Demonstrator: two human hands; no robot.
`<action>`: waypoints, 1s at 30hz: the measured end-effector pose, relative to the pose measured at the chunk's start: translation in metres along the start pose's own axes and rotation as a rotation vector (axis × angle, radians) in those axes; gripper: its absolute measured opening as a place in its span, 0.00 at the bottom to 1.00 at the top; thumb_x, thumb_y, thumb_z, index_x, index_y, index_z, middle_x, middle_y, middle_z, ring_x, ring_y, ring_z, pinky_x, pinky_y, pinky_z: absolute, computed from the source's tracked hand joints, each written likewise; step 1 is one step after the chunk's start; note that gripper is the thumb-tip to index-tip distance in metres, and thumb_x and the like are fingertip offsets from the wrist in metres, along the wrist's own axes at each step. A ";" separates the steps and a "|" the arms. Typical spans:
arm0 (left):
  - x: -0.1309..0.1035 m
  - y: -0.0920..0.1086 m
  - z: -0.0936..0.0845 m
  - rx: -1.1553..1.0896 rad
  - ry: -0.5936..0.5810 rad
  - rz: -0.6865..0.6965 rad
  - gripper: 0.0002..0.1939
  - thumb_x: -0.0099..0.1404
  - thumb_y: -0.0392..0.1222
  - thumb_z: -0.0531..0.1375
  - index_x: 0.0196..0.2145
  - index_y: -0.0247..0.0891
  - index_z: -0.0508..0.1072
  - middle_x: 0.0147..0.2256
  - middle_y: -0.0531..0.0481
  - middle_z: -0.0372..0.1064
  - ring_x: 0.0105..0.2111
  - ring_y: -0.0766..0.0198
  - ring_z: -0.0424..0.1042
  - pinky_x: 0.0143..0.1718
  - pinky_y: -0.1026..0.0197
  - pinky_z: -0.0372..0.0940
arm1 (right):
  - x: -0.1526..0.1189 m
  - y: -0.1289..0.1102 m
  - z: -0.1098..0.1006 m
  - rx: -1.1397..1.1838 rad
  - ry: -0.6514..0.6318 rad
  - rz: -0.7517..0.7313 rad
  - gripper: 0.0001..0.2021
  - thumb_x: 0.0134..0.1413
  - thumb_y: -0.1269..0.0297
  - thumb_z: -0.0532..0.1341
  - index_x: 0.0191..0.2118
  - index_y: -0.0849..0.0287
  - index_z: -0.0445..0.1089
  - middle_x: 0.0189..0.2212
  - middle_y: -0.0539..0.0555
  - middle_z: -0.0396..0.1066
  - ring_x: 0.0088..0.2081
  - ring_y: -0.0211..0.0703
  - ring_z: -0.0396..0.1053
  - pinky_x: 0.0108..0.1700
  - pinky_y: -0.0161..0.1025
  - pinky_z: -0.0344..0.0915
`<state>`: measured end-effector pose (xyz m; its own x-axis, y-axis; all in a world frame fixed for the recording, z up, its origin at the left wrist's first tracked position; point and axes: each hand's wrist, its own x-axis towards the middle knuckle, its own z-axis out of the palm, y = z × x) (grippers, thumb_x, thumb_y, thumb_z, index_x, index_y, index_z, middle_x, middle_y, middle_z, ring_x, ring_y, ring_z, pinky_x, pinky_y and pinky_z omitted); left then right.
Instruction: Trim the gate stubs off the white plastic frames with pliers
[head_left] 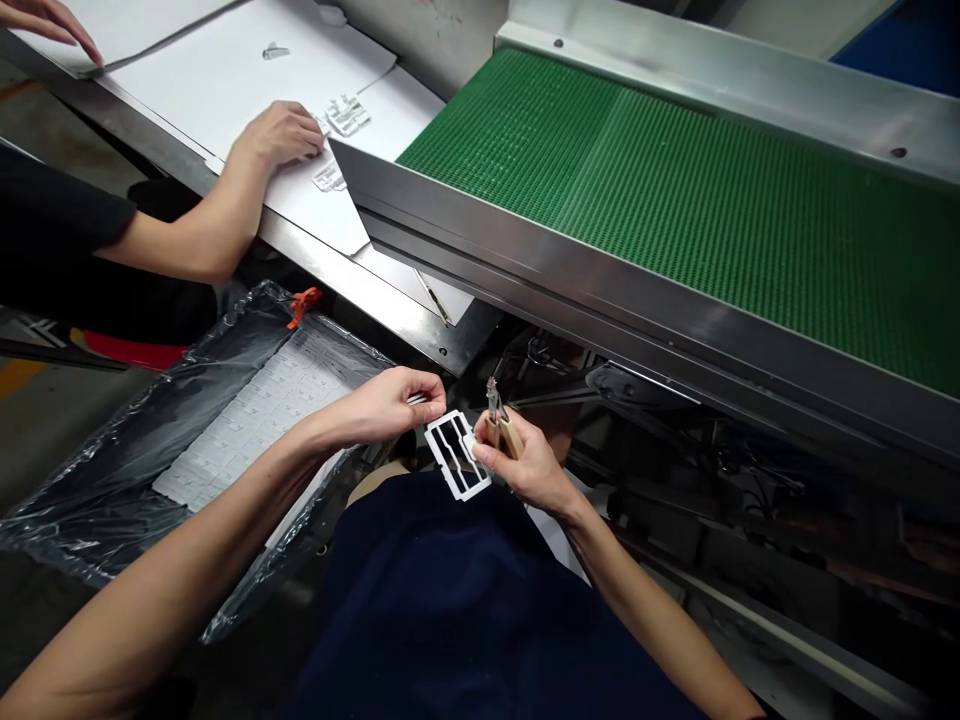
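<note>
A thin white plastic frame (pixel 459 456) with long slots hangs tilted over my lap. My right hand (pixel 525 462) pinches its right edge with the thumb and also holds cutting pliers (pixel 504 430) with tan handles, jaws pointing up. On the frame's upper left side is my left hand (pixel 394 403), its fingers closed in a pinch near the frame's top corner. What lies between those fingertips is too small to make out.
A bag-lined crate (pixel 97 500) of white parts (pixel 247 420) stands at the left. The green conveyor (pixel 675 220) has a metal side wall. Another person's hand (pixel 281 133) touches small parts on the white-covered bench (pixel 187 90); a thin tool (pixel 433 297) lies near its corner.
</note>
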<state>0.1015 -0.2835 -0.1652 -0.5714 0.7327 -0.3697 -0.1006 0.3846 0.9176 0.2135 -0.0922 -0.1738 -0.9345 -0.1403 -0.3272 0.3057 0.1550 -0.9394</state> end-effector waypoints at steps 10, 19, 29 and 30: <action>-0.032 -0.008 0.031 -0.111 -0.078 0.135 0.12 0.64 0.46 0.52 0.30 0.36 0.67 0.32 0.47 0.68 0.34 0.60 0.66 0.37 0.60 0.61 | -0.004 0.045 0.028 0.366 -0.205 0.083 0.16 0.46 0.58 0.64 0.38 0.59 0.61 0.29 0.48 0.60 0.30 0.33 0.58 0.35 0.34 0.58; -0.051 -0.013 0.041 0.046 0.037 -0.001 0.11 0.66 0.44 0.50 0.32 0.36 0.68 0.30 0.50 0.68 0.31 0.62 0.66 0.33 0.62 0.59 | -0.024 -0.017 -0.018 -0.604 -0.262 -0.031 0.14 0.49 0.68 0.57 0.44 0.57 0.63 0.40 0.54 0.67 0.40 0.42 0.64 0.43 0.40 0.59; -0.045 -0.009 0.044 0.084 0.009 -0.022 0.10 0.65 0.41 0.50 0.27 0.38 0.64 0.25 0.54 0.63 0.27 0.65 0.62 0.30 0.64 0.57 | -0.014 -0.062 -0.023 -1.177 -0.461 -0.092 0.16 0.45 0.67 0.55 0.43 0.59 0.64 0.35 0.54 0.66 0.36 0.44 0.60 0.41 0.43 0.54; -0.045 -0.009 0.045 0.085 0.009 -0.018 0.09 0.65 0.41 0.50 0.27 0.38 0.64 0.25 0.54 0.63 0.27 0.65 0.61 0.29 0.64 0.56 | -0.013 -0.064 -0.023 -1.193 -0.470 -0.088 0.15 0.45 0.67 0.54 0.42 0.59 0.64 0.34 0.54 0.66 0.35 0.44 0.60 0.41 0.43 0.54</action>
<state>0.1643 -0.2945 -0.1633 -0.5774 0.7201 -0.3848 -0.0420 0.4445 0.8948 0.2017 -0.0781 -0.1068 -0.7145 -0.4865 -0.5028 -0.3327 0.8685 -0.3675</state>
